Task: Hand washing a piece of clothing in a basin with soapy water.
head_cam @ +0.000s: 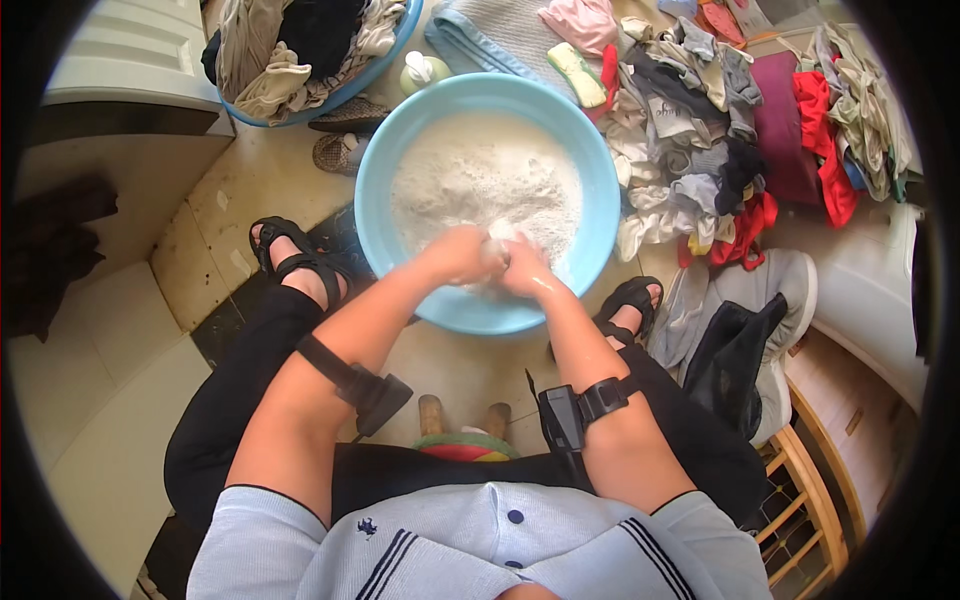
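Observation:
A light blue plastic basin (487, 319) stands on the floor between the person's feet, holding cloudy, foamy water (487, 157). Over the near part of the water, my left hand (466, 255) and my right hand (526, 264) meet, both closed around a whitish wet cloth (501, 231). Motion blurs the fingers, and the cloth's kind cannot be told. A pump bottle (424, 73) is just beyond the basin's rim. To the basin's upper right, a pale green and yellow scrubbing brush or sponge (576, 73) lies beside a red cloth.
Another blue basin (409, 26) full of clothes is at the upper left, near patterned shoes (337, 152). Heaped clothes (675, 127) lie right of the basin. A grey-white chair (784, 300) with dark cloth and a wooden rack (806, 499) stand at the right.

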Tool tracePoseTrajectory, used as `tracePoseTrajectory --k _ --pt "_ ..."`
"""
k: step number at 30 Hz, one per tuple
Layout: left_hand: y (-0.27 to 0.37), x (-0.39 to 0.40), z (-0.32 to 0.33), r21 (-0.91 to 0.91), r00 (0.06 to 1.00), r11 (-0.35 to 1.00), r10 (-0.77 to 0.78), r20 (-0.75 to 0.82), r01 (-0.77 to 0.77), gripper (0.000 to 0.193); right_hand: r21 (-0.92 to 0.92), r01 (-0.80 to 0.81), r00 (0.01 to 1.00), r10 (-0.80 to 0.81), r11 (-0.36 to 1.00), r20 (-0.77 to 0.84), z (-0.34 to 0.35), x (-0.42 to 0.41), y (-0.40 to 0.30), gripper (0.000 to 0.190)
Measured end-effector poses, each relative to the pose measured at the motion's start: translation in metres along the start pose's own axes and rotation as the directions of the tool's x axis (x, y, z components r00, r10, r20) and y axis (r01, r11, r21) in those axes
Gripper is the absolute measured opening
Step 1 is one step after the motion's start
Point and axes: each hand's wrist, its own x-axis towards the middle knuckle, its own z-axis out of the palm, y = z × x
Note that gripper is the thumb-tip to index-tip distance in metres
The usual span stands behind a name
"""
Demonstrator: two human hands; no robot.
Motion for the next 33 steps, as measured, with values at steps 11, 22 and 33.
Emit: tracePoseTrajectory --k 11,22,33 --pt "0.006 0.0 0.011 -0.23 0.728 0.97 -0.106 -0.677 -0.072 0.034 0.944 -0.296 0.955 -0.045 -0.147 0.293 -0.014 -0.008 -0.023 0.033" --pt "-0.001 -0.039 0.007 0.41 0.724 0.832 0.538 -0.432 -0.374 0.048 0.89 -0.432 0.902 0.063 0.147 0.427 -0.032 -0.014 -0.007 0.02" --pt "0.028 -0.02 -0.024 0.588 0.816 0.673 0.576 -0.038 -0.448 0.023 0.412 -0.106 0.949 -0.032 0.905 0.314 -0.052 -0.027 -0.05 0.015"
